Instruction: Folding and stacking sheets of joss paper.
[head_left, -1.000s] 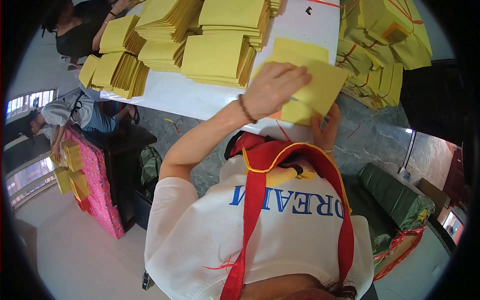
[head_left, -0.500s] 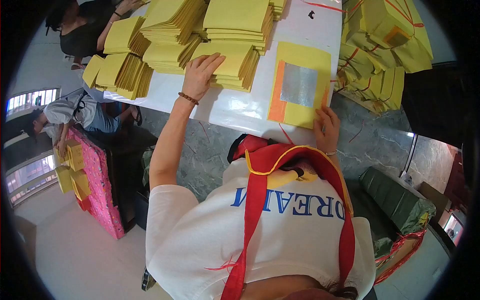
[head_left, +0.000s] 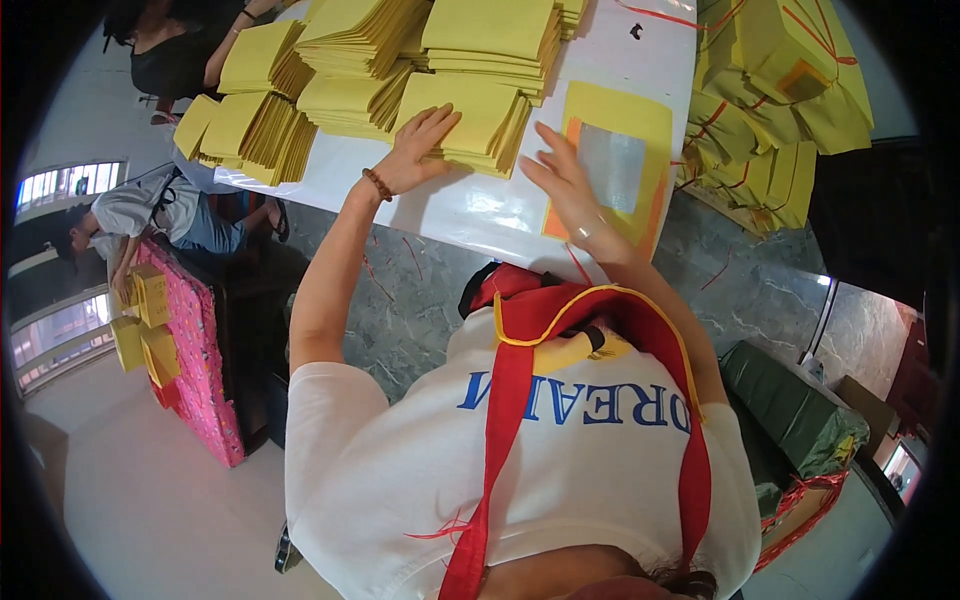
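Observation:
My left hand point(head_left: 413, 155), with a brown bead bracelet on its wrist, lies with fingers stretched on the near left corner of a stack of folded yellow paper point(head_left: 470, 112). To the right of that stack, my right hand point(head_left: 563, 185) is open, its fingers spread and pointing toward the stack's right side. It holds nothing. Below and beside it, a flat yellow sheet point(head_left: 655, 120) with orange edges and a silver panel lies on the white table point(head_left: 345, 180). My right wrist and forearm cover the sheet's near left part.
More stacks of folded yellow paper point(head_left: 355, 105) fill the table's far and left parts. Tied yellow bundles point(head_left: 790, 70) stand off its right edge. At left, a seated person point(head_left: 160, 225) handles yellow pieces by a pink-covered table point(head_left: 190, 330). Another person point(head_left: 180, 60) is at the far left.
My right hand has left the sheet's near right corner and moved left and away from me, toward the stack. My left hand stays at the stack's near edge.

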